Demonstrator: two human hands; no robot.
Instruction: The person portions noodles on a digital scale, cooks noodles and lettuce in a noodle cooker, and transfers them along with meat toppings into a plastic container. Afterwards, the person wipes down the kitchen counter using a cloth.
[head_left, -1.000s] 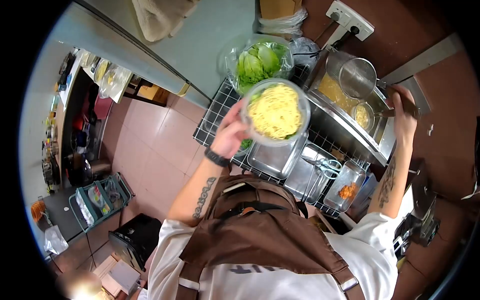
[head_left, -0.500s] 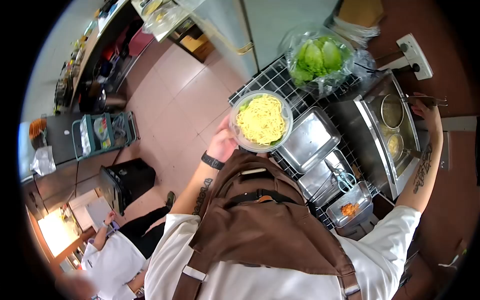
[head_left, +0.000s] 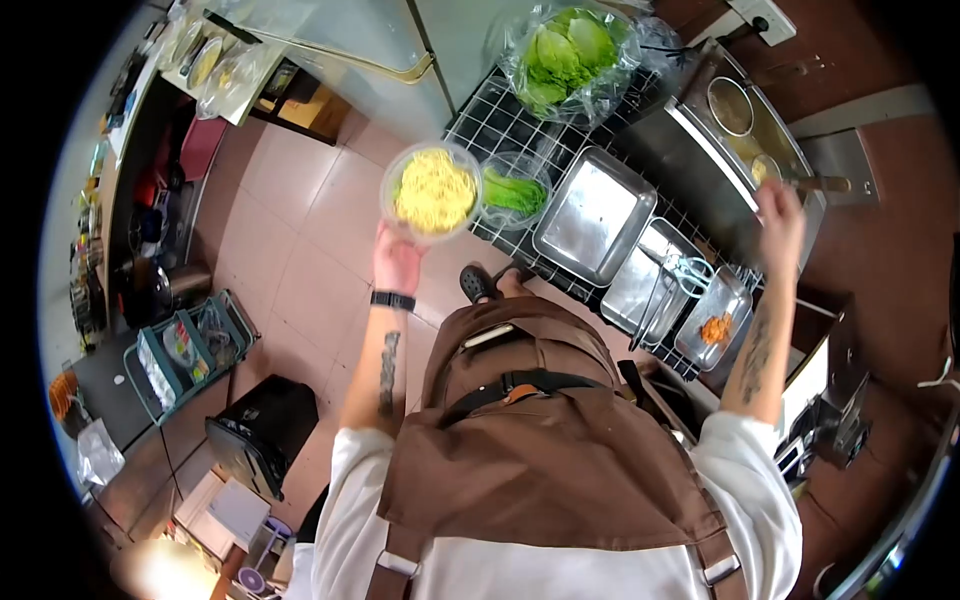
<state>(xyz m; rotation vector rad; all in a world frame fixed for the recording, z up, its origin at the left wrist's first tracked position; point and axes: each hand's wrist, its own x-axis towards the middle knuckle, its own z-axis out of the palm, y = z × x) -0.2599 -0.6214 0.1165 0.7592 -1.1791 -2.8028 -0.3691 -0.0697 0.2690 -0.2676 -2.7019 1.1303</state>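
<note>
My left hand [head_left: 398, 262] holds a clear round plastic bowl [head_left: 470, 228] from below and the side. Yellow noodles [head_left: 435, 190] fill it. My right hand [head_left: 780, 220] is smeared by motion beside the cooker [head_left: 700, 150], close to a small strainer [head_left: 765, 170] with a wooden handle [head_left: 825, 184]. Whether its fingers grip anything is unclear. A second round strainer [head_left: 730, 106] sits farther back in the cooker. Right of the noodle bowl, another clear bowl [head_left: 518, 222] with green leaves stands on the wire rack [head_left: 480, 125].
Lettuce [head_left: 570, 55] in a plastic bag lies at the rack's back. Metal trays [head_left: 592, 215] line the rack, one carrying scissors [head_left: 690, 275], another orange food [head_left: 715, 328]. A black bin [head_left: 262, 435] and green basket [head_left: 190, 355] are to the left.
My left hand and the noodle bowl have shifted left, uncovering the bowl of greens. My right hand has left the far strainer's handle and come nearer the small strainer. The view has turned.
</note>
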